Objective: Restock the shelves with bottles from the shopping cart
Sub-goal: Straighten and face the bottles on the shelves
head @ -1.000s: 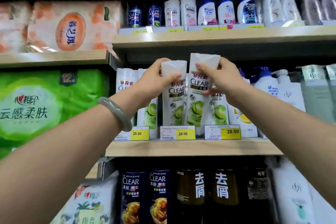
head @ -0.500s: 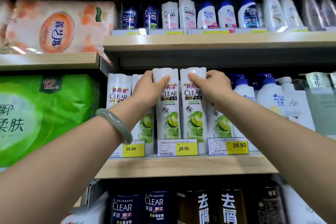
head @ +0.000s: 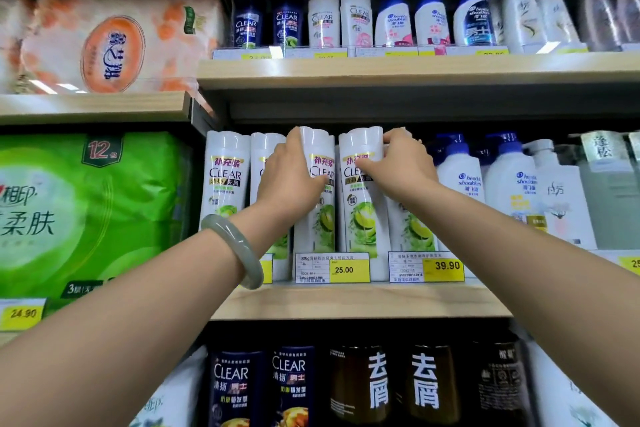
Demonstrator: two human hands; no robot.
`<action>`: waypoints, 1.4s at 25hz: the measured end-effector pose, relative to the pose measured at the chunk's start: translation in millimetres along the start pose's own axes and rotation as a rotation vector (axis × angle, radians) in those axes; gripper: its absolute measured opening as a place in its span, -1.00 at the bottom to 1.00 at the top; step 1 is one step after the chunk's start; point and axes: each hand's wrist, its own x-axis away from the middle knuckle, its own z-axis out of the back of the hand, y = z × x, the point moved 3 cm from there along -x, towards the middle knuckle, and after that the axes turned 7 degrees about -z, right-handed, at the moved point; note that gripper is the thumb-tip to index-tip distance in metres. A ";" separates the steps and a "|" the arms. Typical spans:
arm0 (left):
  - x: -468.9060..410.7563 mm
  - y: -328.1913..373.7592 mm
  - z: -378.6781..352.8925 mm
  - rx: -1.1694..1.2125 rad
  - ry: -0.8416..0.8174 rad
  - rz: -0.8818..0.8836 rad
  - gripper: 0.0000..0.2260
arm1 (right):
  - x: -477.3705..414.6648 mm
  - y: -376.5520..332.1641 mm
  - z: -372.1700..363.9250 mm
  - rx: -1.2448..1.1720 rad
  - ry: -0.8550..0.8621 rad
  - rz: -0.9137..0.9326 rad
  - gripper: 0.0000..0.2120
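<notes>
Shelf [head: 346, 302] carries both bottles, upright at front edge, side by side btwn my grips. Left grip [head: 291, 180] grasps left bottle [head: 317, 218]; right grip [head: 398, 170] grasps right bottle [head: 360, 218], up top. Risk: uneven release tips them fwd over price tag [head: 332, 268]. Vs 1 s ago: bottles were raised, now seated.

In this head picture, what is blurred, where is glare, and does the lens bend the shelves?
Head view: far top-right bottles are blurred; glare streaks lie on the orange tissue pack; the upper shelf edge slants, as a wide lens does; the price tag reads sharp.
</notes>
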 end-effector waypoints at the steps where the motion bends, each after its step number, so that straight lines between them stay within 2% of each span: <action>1: 5.1 0.1 -1.6 -0.033 -0.016 -0.005 -0.25 | 3.8 -0.3 -0.3 0.006 0.001 0.013 -0.46; 5: 27.8 -0.5 -7.0 -0.083 0.027 -0.033 -0.24 | 23.5 1.4 1.2 0.063 0.053 0.060 -0.34; 12: 47.5 -8.5 -16.0 -0.430 -0.025 -0.077 -0.26 | 46.3 4.6 -9.2 0.171 0.050 0.160 -0.13; 19: 52.9 -22.5 -11.2 -0.546 -0.134 -0.119 -0.37 | 56.5 10.4 -10.3 0.191 0.062 0.213 -0.39; 26: 53.3 -36.9 -15.7 -0.573 -0.192 -0.225 -0.51 | 64.8 17.9 -20.2 0.316 0.031 0.323 -0.37; 30: 51.7 -38.4 -14.4 -0.551 -0.214 -0.253 -0.51 | 71.1 19.4 -23.9 0.356 0.005 0.340 -0.56; 35: 48.9 -36.8 -15.1 -0.571 -0.222 -0.301 -0.50 | 74.2 21.8 -24.8 0.449 0.012 0.400 -0.60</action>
